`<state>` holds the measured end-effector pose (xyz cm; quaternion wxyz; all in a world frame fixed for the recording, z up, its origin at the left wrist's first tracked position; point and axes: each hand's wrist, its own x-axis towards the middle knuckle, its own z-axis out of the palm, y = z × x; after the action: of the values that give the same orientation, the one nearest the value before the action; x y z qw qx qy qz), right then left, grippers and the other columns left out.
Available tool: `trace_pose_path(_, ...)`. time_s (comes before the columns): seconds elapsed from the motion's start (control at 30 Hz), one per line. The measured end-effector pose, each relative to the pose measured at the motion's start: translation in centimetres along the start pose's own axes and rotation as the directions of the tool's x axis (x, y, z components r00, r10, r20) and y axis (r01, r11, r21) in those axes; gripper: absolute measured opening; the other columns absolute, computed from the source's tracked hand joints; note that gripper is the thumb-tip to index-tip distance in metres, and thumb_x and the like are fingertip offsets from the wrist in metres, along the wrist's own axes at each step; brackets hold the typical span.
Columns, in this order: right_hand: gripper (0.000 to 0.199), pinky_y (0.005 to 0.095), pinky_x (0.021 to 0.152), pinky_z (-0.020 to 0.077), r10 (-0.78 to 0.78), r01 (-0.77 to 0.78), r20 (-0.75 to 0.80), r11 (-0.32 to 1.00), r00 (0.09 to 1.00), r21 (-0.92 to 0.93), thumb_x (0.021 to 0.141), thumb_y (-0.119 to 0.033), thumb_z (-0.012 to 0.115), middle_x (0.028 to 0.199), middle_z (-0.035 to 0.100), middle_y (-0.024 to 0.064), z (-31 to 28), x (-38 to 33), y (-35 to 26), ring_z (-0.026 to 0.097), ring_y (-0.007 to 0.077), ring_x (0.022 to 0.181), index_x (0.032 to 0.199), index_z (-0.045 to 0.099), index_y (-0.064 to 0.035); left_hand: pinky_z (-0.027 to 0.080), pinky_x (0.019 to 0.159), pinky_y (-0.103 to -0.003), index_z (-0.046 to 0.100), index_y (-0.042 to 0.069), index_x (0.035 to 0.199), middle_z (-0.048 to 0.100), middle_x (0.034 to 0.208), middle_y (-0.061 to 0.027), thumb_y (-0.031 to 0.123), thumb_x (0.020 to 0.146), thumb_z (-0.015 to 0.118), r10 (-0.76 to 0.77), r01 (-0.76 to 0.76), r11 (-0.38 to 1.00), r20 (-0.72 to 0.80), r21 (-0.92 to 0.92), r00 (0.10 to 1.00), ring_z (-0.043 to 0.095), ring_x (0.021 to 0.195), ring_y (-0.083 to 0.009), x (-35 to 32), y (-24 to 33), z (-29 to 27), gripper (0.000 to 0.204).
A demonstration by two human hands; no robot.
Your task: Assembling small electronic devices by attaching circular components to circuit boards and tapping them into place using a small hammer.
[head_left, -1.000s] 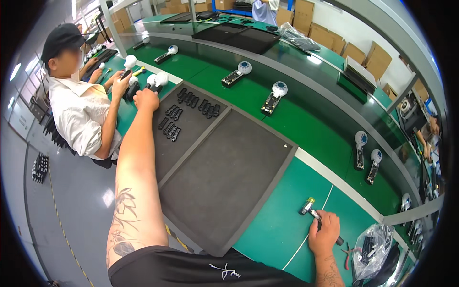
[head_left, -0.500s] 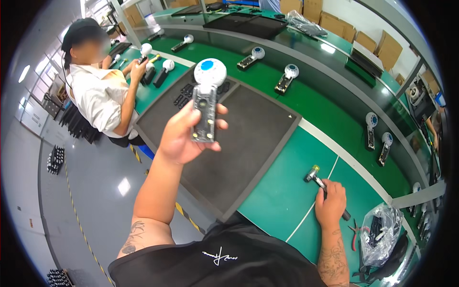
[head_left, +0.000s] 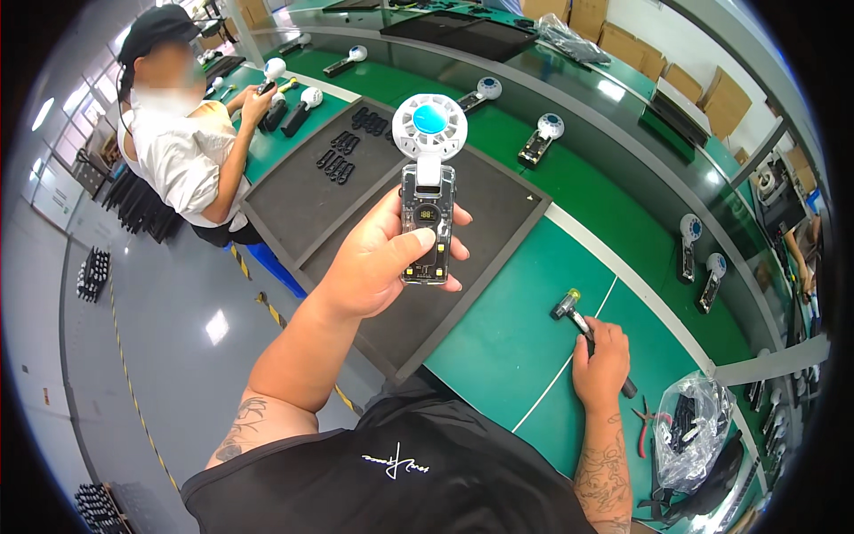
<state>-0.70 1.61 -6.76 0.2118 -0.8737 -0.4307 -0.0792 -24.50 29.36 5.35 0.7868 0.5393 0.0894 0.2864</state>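
Note:
My left hand (head_left: 363, 271) grips a handheld fan (head_left: 429, 126) by its handle, raised upright over a dark tray. The fan has a round white vented head with a blue centre. Its dark handle shows circuit parts through the casing, and a small round display glows there. My thumb presses on the handle just below that display, while the fingers wrap behind it. Down on the green table, my right hand (head_left: 602, 367) is closed around the shaft of a small hammer (head_left: 566, 303). The hammer's head has a yellow face at one end, and its dark grip sticks out past my palm.
The dark tray (head_left: 452, 313) holds several small black loops (head_left: 336, 167). Other fans (head_left: 541, 141) lie along the green belt beyond. Red-handled pliers (head_left: 643, 429) and a clear plastic bag (head_left: 694, 432) lie right of my right hand. A co-worker (head_left: 182, 160) handles a fan at left.
The fan has moved to the right and turned so its face and handle front show squarely. My thumb has shifted onto the handle's front. The right hand keeps its hold on the hammer.

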Motion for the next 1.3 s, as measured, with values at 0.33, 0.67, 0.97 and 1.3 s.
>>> trace_pose_path(0.33,0.033,0.0382,0.085,0.0522,0.006,-0.005,-0.019,1.0,1.0,0.013,0.089,-0.013,0.072,0.107,0.064,0.0065,0.3,-0.1,0.3,0.061,0.0274,0.093,0.122,0.072,-0.012,0.067,0.07,-0.04,0.043,0.0,0.149,0.06,0.134,-0.0228,0.007,0.099,0.055,-0.051,0.052,0.999,-0.02,0.016,0.998,0.069,0.102,-0.0268,-0.1,-0.2,0.2,0.052)
trace_pose_path(0.67,0.077,0.0277,0.082,0.0496,-0.046,-0.278,0.292,0.205,0.955,0.939,0.095,-0.022,0.074,0.138,0.06,0.0113,-5.4,-0.9,-2.7,0.061,0.0144,0.092,0.163,0.042,-0.0069,0.057,0.06,-0.036,0.056,0.002,0.131,0.069,0.093,-0.0154,0.016,0.094,0.068,-0.526,0.453,0.841,0.254,0.295,0.812,0.067,0.073,-0.0247,-3.5,-5.0,4.5,0.042)
trace_pose_path(0.97,0.062,0.0282,0.088,0.0515,-0.139,-0.18,0.278,0.486,0.95,0.855,0.085,-0.01,0.082,0.129,0.065,0.0095,-11.6,-3.7,-5.6,0.062,0.0143,0.099,0.141,0.056,-0.0057,0.052,0.069,-0.035,0.063,0.001,0.118,0.073,0.091,-0.0119,0.021,0.091,0.078,-0.584,-0.09,0.602,0.514,0.794,0.628,0.066,0.073,-0.0227,-1.9,-3.1,7.1,0.038)
trace_pose_path(1.3,0.07,0.0333,0.091,0.054,-0.017,-0.068,0.099,0.614,0.995,0.787,0.07,0.0,0.086,0.123,0.069,0.0158,-14.2,-6.1,-9.4,0.067,0.0229,0.103,0.132,0.056,-0.0056,0.051,0.071,-0.037,0.061,0.003,0.127,0.072,0.098,-0.0128,0.018,0.095,0.073,-0.429,-0.165,0.676,0.565,0.719,0.705,0.065,0.077,-0.0279,-4.0,-1.1,4.8,0.037)
